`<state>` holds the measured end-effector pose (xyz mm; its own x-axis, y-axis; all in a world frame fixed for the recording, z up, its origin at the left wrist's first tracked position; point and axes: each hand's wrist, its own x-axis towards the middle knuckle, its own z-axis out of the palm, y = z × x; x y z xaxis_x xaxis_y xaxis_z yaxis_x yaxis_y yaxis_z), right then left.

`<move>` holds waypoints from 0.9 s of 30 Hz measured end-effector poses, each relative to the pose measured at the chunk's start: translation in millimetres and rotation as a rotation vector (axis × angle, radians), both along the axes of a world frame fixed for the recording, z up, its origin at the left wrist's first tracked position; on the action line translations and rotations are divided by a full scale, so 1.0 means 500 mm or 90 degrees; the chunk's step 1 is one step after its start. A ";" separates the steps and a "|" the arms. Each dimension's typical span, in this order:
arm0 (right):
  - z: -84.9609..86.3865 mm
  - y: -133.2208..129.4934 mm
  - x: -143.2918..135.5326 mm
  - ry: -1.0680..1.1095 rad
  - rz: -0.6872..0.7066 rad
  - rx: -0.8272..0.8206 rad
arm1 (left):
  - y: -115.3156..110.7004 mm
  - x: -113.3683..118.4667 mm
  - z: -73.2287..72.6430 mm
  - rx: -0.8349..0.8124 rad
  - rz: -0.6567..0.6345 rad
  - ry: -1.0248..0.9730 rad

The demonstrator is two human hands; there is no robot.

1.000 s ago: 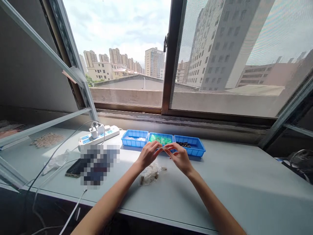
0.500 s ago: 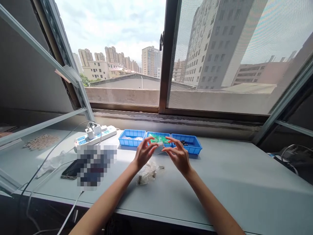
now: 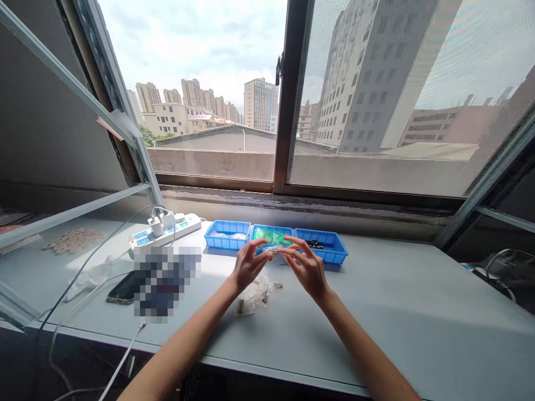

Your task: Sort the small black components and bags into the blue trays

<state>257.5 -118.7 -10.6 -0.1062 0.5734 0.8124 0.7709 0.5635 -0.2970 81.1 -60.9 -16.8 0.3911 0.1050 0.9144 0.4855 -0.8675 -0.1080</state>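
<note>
My left hand (image 3: 249, 263) and my right hand (image 3: 306, 265) are raised over the table, fingertips nearly meeting. Between them they pinch a small clear plastic bag (image 3: 273, 249); its contents are too small to make out. Just behind the hands stand three blue trays in a row: the left tray (image 3: 227, 243) holds pale items, the middle one holds green packets (image 3: 267, 235), and the right tray (image 3: 334, 254) has small black pieces. Below the hands, a crumpled clear bag (image 3: 253, 296) with small dark metallic-looking parts lies on the table.
To the left are a white power strip (image 3: 167, 232) with plugs and cables, a dark phone (image 3: 121, 287), a blurred-out patch, a crumpled clear wrapper (image 3: 88, 277) and a pile of small beige pieces (image 3: 73, 240). The table's front edge (image 3: 267, 365) runs below my forearms.
The small bag between my fingertips has changed shape and looks flatter, and my fingertips are slightly closer together. The whole view has shifted a little.
</note>
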 end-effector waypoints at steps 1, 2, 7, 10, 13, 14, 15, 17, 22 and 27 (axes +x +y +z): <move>-0.001 -0.001 0.001 0.000 -0.008 -0.003 | 0.000 0.001 -0.002 -0.012 0.007 0.009; -0.002 -0.002 0.003 0.002 -0.013 -0.003 | 0.000 0.003 -0.004 -0.018 0.010 0.015; -0.009 -0.008 0.008 0.013 -0.016 0.012 | -0.007 0.012 0.005 0.039 0.003 0.008; -0.011 -0.010 0.007 0.024 -0.020 0.043 | -0.005 0.010 0.015 0.053 0.008 0.012; -0.011 -0.010 0.007 0.027 -0.024 0.054 | 0.002 0.006 0.015 0.024 0.024 0.036; -0.010 -0.011 0.007 0.026 -0.030 0.048 | 0.006 0.005 0.013 0.004 0.033 0.051; -0.010 -0.011 0.007 0.027 -0.039 0.038 | 0.009 0.005 0.010 -0.018 0.042 0.066; -0.010 -0.011 0.005 0.032 -0.050 0.021 | 0.014 0.004 0.004 -0.060 0.058 0.092; -0.008 -0.012 -0.006 0.076 -0.037 -0.022 | 0.018 0.009 -0.003 -0.141 0.053 0.130; -0.004 -0.009 -0.016 0.095 -0.096 -0.082 | 0.013 0.018 -0.005 -0.220 -0.009 0.148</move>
<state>249.6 -123.0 -12.4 0.1043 0.6733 0.7320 0.7854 0.3958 -0.4759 90.2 -54.4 -19.4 0.5866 0.3842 0.7130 0.4709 -0.8780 0.0858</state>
